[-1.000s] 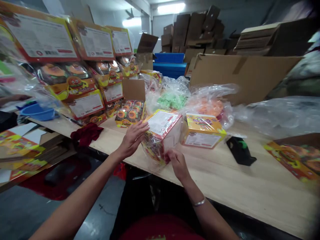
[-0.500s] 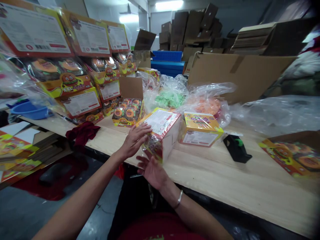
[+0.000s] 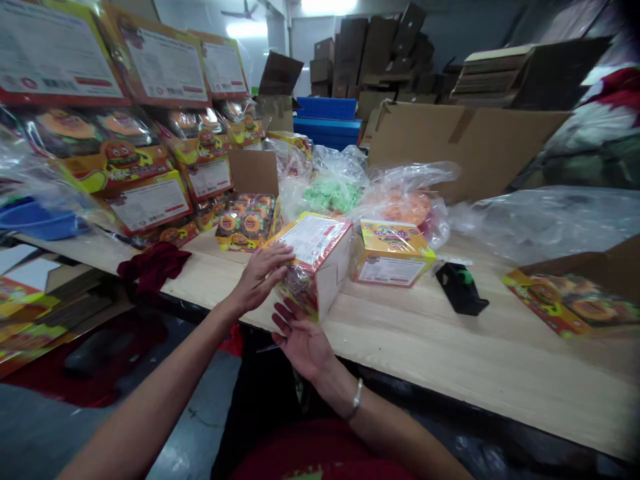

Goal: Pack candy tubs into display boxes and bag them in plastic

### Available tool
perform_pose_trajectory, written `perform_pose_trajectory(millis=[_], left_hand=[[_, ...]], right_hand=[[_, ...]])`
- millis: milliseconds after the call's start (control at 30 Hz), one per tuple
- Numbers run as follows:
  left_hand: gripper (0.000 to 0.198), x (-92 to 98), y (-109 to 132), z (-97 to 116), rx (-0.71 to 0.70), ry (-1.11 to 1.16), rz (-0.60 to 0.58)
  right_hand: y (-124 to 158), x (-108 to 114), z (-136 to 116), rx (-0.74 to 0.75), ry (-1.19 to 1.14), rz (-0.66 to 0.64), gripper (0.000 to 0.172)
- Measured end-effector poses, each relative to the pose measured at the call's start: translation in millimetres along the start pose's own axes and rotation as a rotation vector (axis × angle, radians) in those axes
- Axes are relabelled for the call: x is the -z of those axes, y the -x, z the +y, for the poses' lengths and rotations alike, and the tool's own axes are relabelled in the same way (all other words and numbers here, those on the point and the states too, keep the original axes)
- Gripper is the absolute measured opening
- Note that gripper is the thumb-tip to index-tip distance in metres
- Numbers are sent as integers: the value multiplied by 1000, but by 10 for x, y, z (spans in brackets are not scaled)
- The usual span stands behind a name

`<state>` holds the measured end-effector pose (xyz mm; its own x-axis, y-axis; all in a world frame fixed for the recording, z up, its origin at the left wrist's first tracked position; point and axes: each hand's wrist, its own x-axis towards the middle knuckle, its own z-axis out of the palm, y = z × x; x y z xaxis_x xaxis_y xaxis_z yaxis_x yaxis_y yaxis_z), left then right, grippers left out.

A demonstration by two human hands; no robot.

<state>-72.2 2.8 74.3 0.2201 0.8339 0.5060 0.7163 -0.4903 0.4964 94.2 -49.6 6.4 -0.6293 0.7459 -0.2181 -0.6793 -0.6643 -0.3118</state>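
Observation:
A display box wrapped in clear film stands at the table's front edge, its white label on top and a plain white panel facing right. My left hand lies with fingers stretched over the box's left top edge. Below the box's near corner, my right hand is palm up with its fingers apart, close to the wrapped lower edge; whether the fingertips touch it I cannot tell. A second wrapped yellow box stands just right of it. Behind on the left sits an open box of burger-shaped packs.
Wrapped burger boxes are stacked high at left, near a dark red cloth and blue basin. A black tape dispenser and another open box stand right. Plastic bags lie behind, before a large carton.
The view has shifted slightly, so most things sit a little further left. My right hand has risen a little closer to the box's lower edge; my left hand stays on the box.

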Motion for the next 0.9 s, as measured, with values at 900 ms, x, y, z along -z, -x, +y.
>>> perform_pose_trajectory(millis=[900], left_hand=[[37, 13, 145, -182, -61, -77, 124]], right_hand=[[-60, 64, -387, 202, 107, 65, 27]])
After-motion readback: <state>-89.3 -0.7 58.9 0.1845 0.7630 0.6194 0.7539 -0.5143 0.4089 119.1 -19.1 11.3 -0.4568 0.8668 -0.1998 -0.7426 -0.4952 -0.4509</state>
